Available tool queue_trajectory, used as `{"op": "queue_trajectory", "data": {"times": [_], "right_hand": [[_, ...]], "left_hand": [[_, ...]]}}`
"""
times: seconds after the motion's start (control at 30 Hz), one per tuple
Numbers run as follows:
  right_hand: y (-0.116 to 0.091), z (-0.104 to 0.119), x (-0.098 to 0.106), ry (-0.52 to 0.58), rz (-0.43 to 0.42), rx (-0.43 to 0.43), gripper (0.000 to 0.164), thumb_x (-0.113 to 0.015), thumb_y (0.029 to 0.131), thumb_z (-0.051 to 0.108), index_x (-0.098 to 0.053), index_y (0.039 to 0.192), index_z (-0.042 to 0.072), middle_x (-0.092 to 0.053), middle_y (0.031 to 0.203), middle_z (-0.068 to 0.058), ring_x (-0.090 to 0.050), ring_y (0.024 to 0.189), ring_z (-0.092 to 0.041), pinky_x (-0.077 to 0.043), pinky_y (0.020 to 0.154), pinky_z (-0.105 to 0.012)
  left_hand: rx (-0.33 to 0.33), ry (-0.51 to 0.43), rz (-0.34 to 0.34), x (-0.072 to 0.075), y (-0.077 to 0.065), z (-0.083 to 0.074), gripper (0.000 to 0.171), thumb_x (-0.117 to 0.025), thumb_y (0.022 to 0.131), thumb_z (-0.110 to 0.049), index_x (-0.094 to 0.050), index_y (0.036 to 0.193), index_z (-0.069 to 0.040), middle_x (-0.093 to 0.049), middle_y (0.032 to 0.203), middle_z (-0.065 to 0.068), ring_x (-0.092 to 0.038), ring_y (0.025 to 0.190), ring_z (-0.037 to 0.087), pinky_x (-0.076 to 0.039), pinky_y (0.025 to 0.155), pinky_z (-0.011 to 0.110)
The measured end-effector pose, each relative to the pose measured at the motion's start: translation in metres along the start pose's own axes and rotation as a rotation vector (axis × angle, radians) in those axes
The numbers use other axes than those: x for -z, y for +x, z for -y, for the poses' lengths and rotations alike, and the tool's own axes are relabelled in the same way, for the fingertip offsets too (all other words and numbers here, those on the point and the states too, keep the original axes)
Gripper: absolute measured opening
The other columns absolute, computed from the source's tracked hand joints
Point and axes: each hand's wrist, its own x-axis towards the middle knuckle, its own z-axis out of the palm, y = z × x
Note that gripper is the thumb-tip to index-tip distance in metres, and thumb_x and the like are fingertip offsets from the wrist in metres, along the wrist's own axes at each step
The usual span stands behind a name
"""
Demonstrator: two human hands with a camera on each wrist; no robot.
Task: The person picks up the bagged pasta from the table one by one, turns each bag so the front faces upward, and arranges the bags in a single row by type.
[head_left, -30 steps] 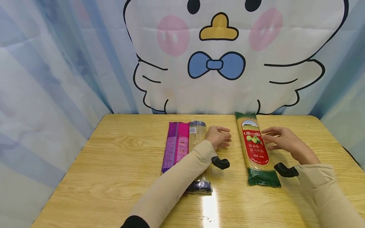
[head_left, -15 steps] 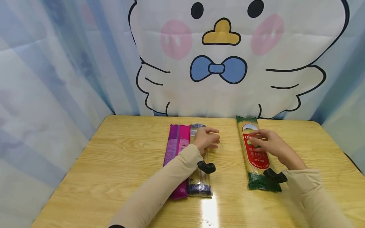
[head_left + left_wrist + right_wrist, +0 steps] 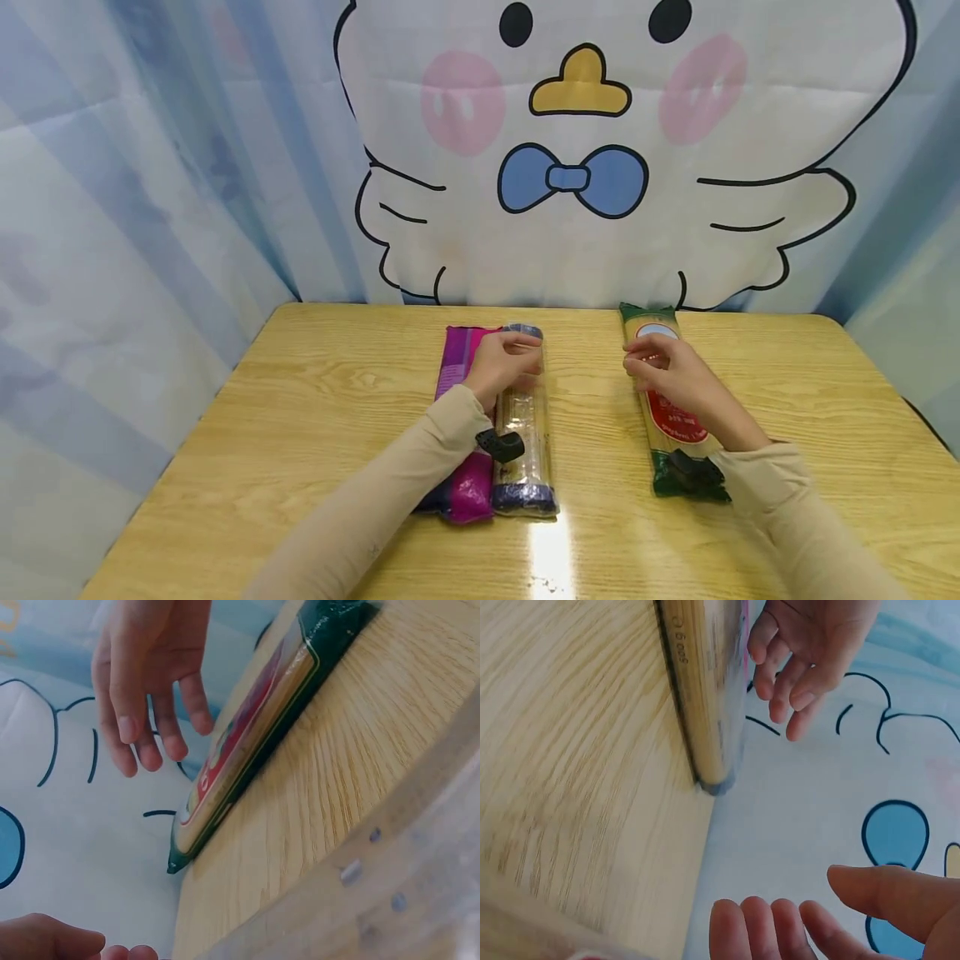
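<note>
Three pasta packets lie on the wooden table in the head view. My left hand point(image 3: 504, 364) is over the top part of the clear packet with dark blue ends point(image 3: 525, 450), its fingers loosely bent and holding nothing. Partly behind that wrist lies a purple and pink packet point(image 3: 472, 492), side by side with the clear one. My right hand point(image 3: 671, 375) hovers over the green-ended spaghetti packet point(image 3: 675, 421) and hides part of its red label. In the left wrist view a gap shows between the right hand point(image 3: 150, 682) and the spaghetti packet point(image 3: 247, 742).
The wooden table point(image 3: 300, 433) reaches back to a curtain point(image 3: 570, 250) printed with a cartoon figure. Bare wood lies between the clear packet and the spaghetti packet. Black wrist-worn devices point(image 3: 501, 445) sit at both cuffs.
My left hand has moved left, from beside the clear packet to over it. The right hand has also moved left, from beside the spaghetti packet to above it. The packets stay put.
</note>
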Motion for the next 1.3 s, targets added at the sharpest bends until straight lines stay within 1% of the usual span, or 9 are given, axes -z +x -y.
{"op": "queue_trajectory", "data": {"times": [0.13, 0.27, 0.37, 0.5, 0.67, 0.77, 0.9, 1.13, 1.3], "right_hand": [[0.003, 0.005, -0.007, 0.03, 0.041, 0.034, 0.043, -0.055, 0.103, 0.018, -0.047, 0.133, -0.013, -0.056, 0.123, -0.029, -0.064, 0.105, -0.04, -0.061, 0.079, -0.037], [0.005, 0.008, -0.014, 0.068, 0.094, 0.025, 0.047, -0.054, 0.103, 0.019, -0.043, 0.136, -0.013, -0.054, 0.127, -0.031, -0.061, 0.112, -0.043, -0.06, 0.083, -0.04], [0.007, 0.011, -0.019, 0.087, 0.129, 0.014, 0.051, -0.054, 0.103, 0.021, -0.04, 0.14, -0.012, -0.053, 0.13, -0.032, -0.061, 0.114, -0.043, -0.059, 0.087, -0.042], [0.008, 0.013, -0.024, 0.108, 0.159, 0.015, 0.054, -0.056, 0.103, 0.022, -0.039, 0.142, -0.011, -0.052, 0.132, -0.033, -0.062, 0.113, -0.042, -0.059, 0.088, -0.043], [0.01, 0.014, -0.032, 0.131, 0.188, 0.0, 0.057, -0.057, 0.102, 0.024, -0.038, 0.143, -0.011, -0.052, 0.134, -0.033, -0.062, 0.115, -0.041, -0.058, 0.089, -0.044], [0.011, 0.015, -0.037, 0.15, 0.206, -0.026, 0.057, -0.056, 0.103, 0.025, -0.037, 0.144, -0.01, -0.052, 0.135, -0.033, -0.061, 0.116, -0.04, -0.057, 0.091, -0.045], [0.012, 0.018, -0.043, 0.169, 0.228, -0.053, 0.058, -0.056, 0.103, 0.026, -0.036, 0.145, -0.009, -0.051, 0.136, -0.032, -0.06, 0.117, -0.04, -0.057, 0.093, -0.045], [0.015, 0.021, -0.052, 0.199, 0.266, -0.077, 0.059, -0.056, 0.103, 0.024, -0.034, 0.145, -0.01, -0.052, 0.135, -0.032, -0.062, 0.115, -0.041, -0.056, 0.093, -0.045], [0.017, 0.021, -0.061, 0.214, 0.274, -0.104, 0.056, -0.056, 0.103, 0.02, -0.035, 0.144, -0.011, -0.054, 0.131, -0.031, -0.063, 0.112, -0.039, -0.058, 0.09, -0.044]], "left_hand": [[-0.005, 0.015, 0.014, 0.009, -0.003, 0.001, 0.03, -0.066, 0.092, -0.006, -0.068, 0.121, 0.001, -0.071, 0.11, 0.021, -0.072, 0.092, 0.032, -0.063, 0.073, 0.038], [0.006, 0.002, 0.033, 0.017, -0.006, 0.002, 0.034, -0.071, 0.089, -0.009, -0.067, 0.123, -0.002, -0.071, 0.112, 0.019, -0.071, 0.096, 0.033, -0.062, 0.076, 0.039], [-0.002, 0.013, 0.023, 0.022, -0.009, 0.003, 0.037, -0.073, 0.089, -0.011, -0.067, 0.124, 0.0, -0.07, 0.112, 0.02, -0.071, 0.097, 0.034, -0.062, 0.077, 0.039], [-0.03, 0.057, -0.005, 0.028, -0.012, 0.005, 0.037, -0.073, 0.088, -0.01, -0.066, 0.123, 0.002, -0.069, 0.113, 0.021, -0.07, 0.097, 0.033, -0.062, 0.076, 0.038], [-0.036, 0.113, -0.037, 0.035, -0.016, 0.006, 0.037, -0.073, 0.088, -0.011, -0.066, 0.123, 0.001, -0.067, 0.118, 0.019, -0.07, 0.099, 0.031, -0.062, 0.077, 0.037], [-0.014, 0.131, -0.044, 0.037, -0.019, 0.006, 0.037, -0.074, 0.089, -0.013, -0.066, 0.124, -0.002, -0.066, 0.121, 0.018, -0.069, 0.101, 0.031, -0.061, 0.08, 0.038], [0.001, 0.137, -0.037, 0.039, -0.023, 0.007, 0.038, -0.073, 0.09, -0.014, -0.065, 0.125, -0.002, -0.065, 0.124, 0.018, -0.068, 0.103, 0.031, -0.061, 0.08, 0.039], [-0.027, 0.176, -0.025, 0.041, -0.031, 0.006, 0.037, -0.072, 0.09, -0.009, -0.065, 0.125, 0.0, -0.066, 0.119, 0.019, -0.07, 0.099, 0.032, -0.062, 0.074, 0.039], [-0.012, 0.198, -0.01, 0.041, -0.032, 0.006, 0.039, -0.072, 0.089, -0.007, -0.064, 0.126, 0.001, -0.065, 0.12, 0.021, -0.07, 0.098, 0.033, -0.062, 0.074, 0.039]]}}
